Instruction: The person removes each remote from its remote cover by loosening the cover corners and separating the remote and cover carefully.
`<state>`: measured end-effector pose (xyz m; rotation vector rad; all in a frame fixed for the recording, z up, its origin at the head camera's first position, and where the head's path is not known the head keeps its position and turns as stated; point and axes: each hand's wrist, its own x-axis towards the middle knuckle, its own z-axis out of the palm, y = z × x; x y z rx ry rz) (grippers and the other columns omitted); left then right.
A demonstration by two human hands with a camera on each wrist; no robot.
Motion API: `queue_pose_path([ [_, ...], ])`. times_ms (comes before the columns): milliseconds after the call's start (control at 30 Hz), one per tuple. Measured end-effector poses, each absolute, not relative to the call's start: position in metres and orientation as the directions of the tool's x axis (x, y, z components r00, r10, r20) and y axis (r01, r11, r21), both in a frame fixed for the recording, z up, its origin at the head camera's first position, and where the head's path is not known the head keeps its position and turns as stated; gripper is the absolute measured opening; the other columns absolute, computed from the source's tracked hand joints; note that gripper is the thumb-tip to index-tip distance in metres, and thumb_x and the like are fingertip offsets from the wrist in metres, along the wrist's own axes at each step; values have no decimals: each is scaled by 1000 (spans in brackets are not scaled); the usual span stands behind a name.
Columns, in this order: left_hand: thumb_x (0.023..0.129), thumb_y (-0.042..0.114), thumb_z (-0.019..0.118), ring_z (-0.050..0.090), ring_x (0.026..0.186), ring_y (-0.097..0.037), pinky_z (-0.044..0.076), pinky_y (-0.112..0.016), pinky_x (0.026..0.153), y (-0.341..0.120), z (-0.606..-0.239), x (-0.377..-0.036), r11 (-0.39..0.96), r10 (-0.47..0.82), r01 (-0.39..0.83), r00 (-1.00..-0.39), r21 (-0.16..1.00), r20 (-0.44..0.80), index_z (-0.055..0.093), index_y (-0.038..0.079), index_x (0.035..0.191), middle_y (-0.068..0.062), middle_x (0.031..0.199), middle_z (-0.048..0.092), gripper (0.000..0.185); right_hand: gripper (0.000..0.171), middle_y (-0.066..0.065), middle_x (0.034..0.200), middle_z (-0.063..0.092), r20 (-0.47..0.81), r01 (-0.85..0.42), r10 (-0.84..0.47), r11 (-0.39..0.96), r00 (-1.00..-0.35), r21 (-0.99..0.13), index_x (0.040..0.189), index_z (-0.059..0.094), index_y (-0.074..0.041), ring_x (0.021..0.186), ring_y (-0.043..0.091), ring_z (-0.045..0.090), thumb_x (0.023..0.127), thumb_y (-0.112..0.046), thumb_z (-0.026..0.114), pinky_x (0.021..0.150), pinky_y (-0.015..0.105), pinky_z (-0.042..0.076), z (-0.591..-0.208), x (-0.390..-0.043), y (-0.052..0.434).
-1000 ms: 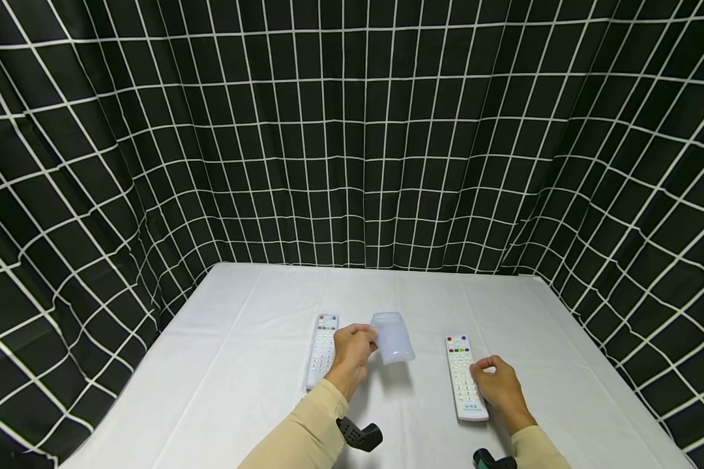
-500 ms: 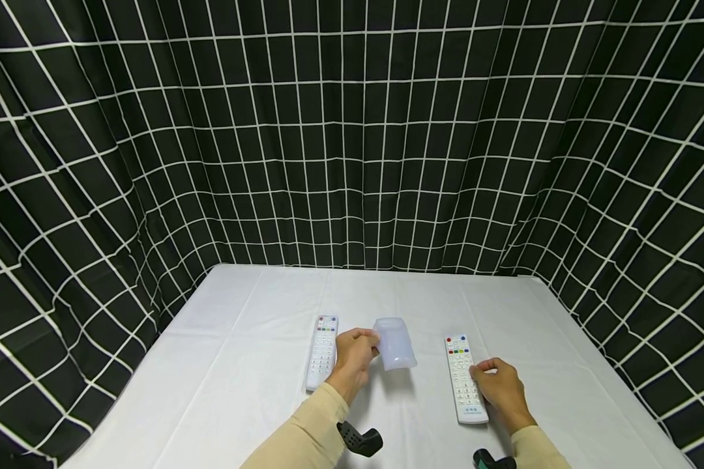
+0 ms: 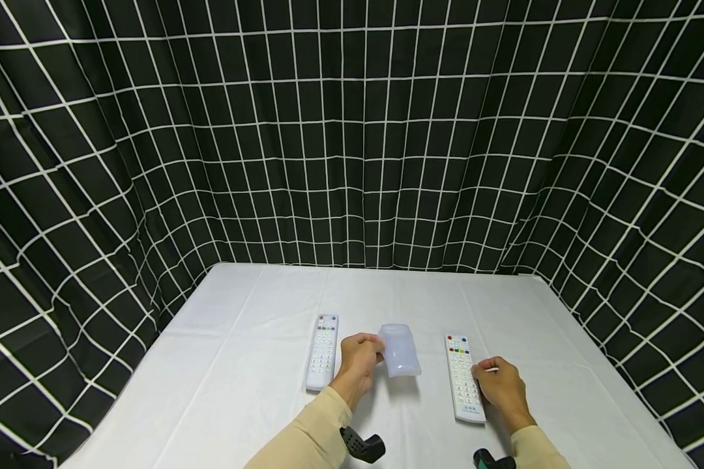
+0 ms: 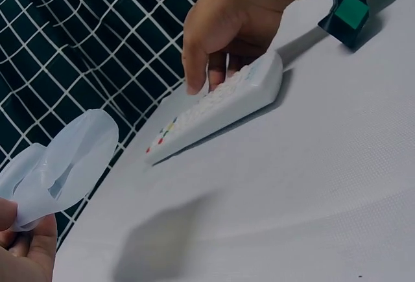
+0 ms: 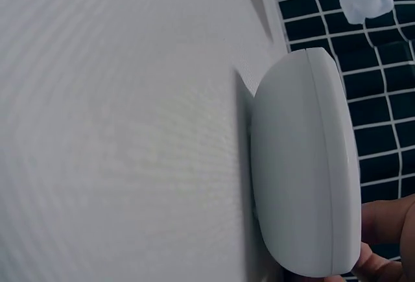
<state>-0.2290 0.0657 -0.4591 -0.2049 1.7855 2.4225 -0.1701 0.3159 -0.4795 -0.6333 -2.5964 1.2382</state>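
Cover (image 3: 401, 352): translucent, bluish-white, up off the table, shadow just below it. In the head view I have it between the two remotes, a bit nearer the right one, apart from both. In the left wrist view it shows as a curved, bent film with a gap through it.

Left hand (image 3: 359, 361) has it by the left edge, thumb and fingers closed in a pinch. The rest of the cover sticks out free to the right.

Right remote (image 3: 465, 384): white, buttons up, red and blue keys at the far end, a colored row under them, bluish print at the near end. Right hand (image 3: 501, 387) grips it at its right long edge, thumb on the near-side rim, fingers curled at the side and below — the right wrist view gives me only part of those fingers. Can't tell if the near end touches the table.

Left remote (image 3: 322, 355) lies face up, just left of the left hand, same kind of key layout, hazier look. I see neither hand touching it.

Around that: white-clothed table (image 3: 240, 371), tan cuffs (image 3: 313, 423) on both arms, a black mount (image 3: 362, 445) at each wrist. Behind and at both sides, black curtain (image 3: 352, 150) with white grid lines, loosely folded.
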Motion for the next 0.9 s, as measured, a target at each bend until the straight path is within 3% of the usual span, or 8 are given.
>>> queue_pose_path([
  [267,79,-11,64,58,73,-24,51,-35,70,71,-467,-227,-287,37,-169,-986,943,-165,61,-5,81,-15,88,58,7,25,11,77,59,-24,304,472,528,-881,-793,102,58,5,64,23,54,89,-16,59,48,28,44,-478,-169,314],
  [567,80,-16,62,58,75,-22,52,-32,67,72,-483,-225,-203,115,-190,-979,961,-170,61,-9,87,-16,91,59,10,24,10,76,57,-18,311,484,533,-875,-787,98,60,5,66,24,53,87,-17,57,48,28,43,-477,-167,312],
  [900,80,-14,63,58,74,-21,52,-30,63,72,-489,-222,-106,114,-153,-983,983,-141,63,-10,88,-14,89,58,9,23,9,76,59,-7,307,482,547,-876,-779,97,61,4,66,24,53,87,-17,58,50,28,44,-477,-167,313],
])
